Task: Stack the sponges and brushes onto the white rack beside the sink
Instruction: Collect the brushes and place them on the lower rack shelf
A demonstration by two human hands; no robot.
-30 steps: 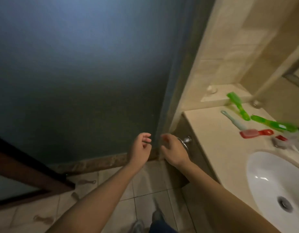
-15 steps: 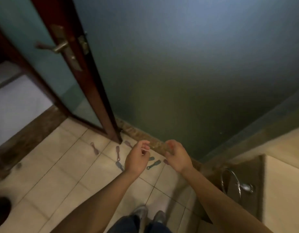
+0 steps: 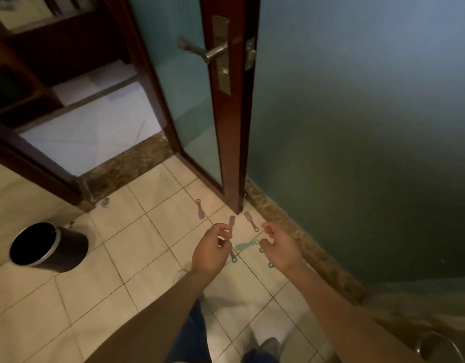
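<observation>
The brushes lie scattered on the tiled floor (image 3: 137, 239) just below the middle of the frame, at the foot of the door. A teal brush (image 3: 245, 245) shows in the gap between my two grips, lying almost level. A second teal brush (image 3: 233, 256) pokes out below my left fingers, ring end down. Above them are three pink ones. The left pink brush (image 3: 200, 209) lies alone on its tile, apart from the rest. The middle pink brush (image 3: 231, 221) runs down until my left fingers hide its lower end. The right pink brush (image 3: 251, 221) slants just beside the door's bottom corner. An upper blue ring (image 3: 261, 250) and a lower blue ring (image 3: 270, 265) peek out at the edge of my right grip; what they belong to is hidden.

My left grip (image 3: 210, 251) hangs above the floor, fingers half curled, thumb near forefinger, with nothing in it that I can see. My right grip (image 3: 281, 251) is loosely curled too and empty.

The wood-framed glass door (image 3: 232, 132) stands edge-on at upper centre, with a metal lever handle (image 3: 202, 52). A dark frosted wall (image 3: 357, 127) fills the right of the frame. A black waste bin (image 3: 47, 247) stands upright at lower left.
</observation>
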